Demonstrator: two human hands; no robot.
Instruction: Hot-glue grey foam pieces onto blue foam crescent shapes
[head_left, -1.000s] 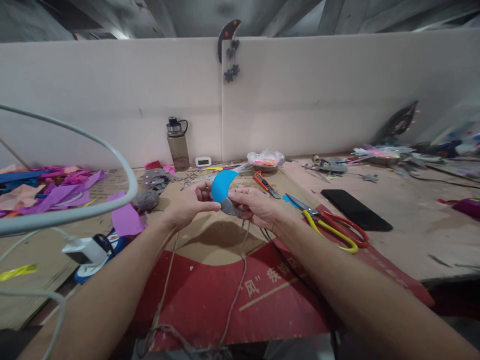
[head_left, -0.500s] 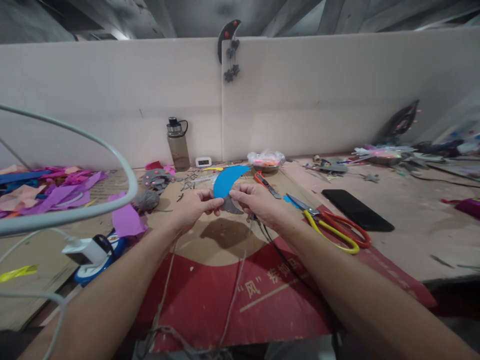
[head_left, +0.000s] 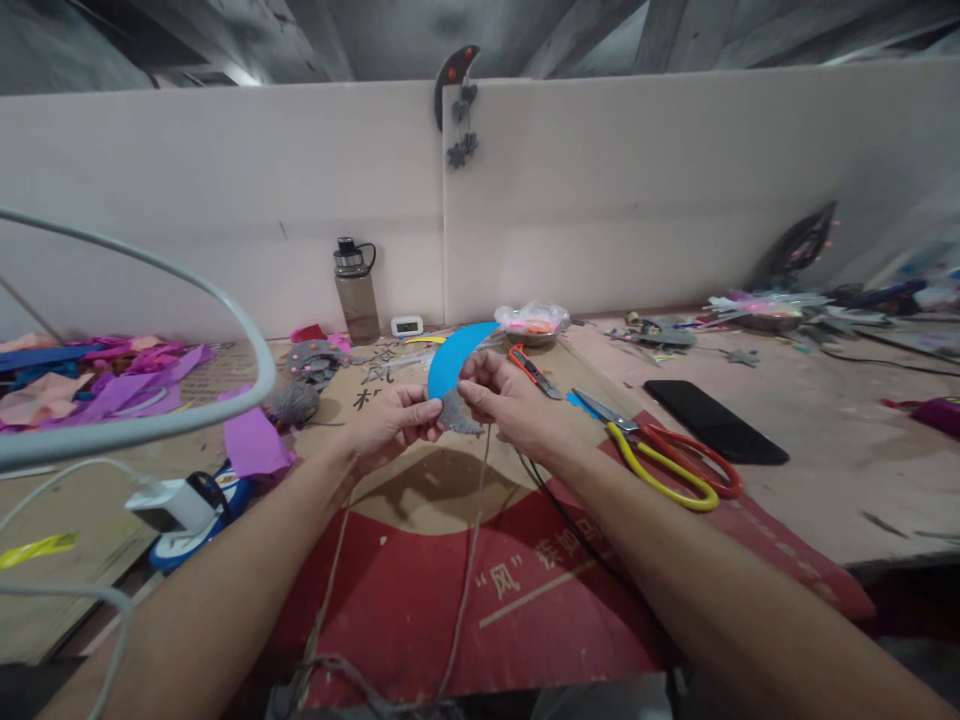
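My left hand [head_left: 405,418] pinches the lower left edge of a crescent, its upper part blue felt [head_left: 457,358] and its lower tip grey felt [head_left: 459,414]. The blue piece curves up and to the right. At the crescent's inner edge, the thumb and forefinger of my right hand [head_left: 506,392] are closed together. Whatever they pinch is too small to make out. A strand of grey yarn [head_left: 474,540] runs down from beside the grey tip to the front edge of the red-and-tan cardboard [head_left: 390,610].
Right of my hands lie a box cutter [head_left: 534,371], scissors [head_left: 667,455] with red and yellow handles, and a black phone [head_left: 715,420]. Behind stands a water bottle [head_left: 356,295]. Felt scraps [head_left: 127,385] heap at left, near a looping grey tube [head_left: 255,350] and a charger [head_left: 171,503].
My right hand has shifted up along the crescent's inner edge, its fingers more curled. The crescent has tilted, showing more of the grey tip. My left hand keeps its hold.
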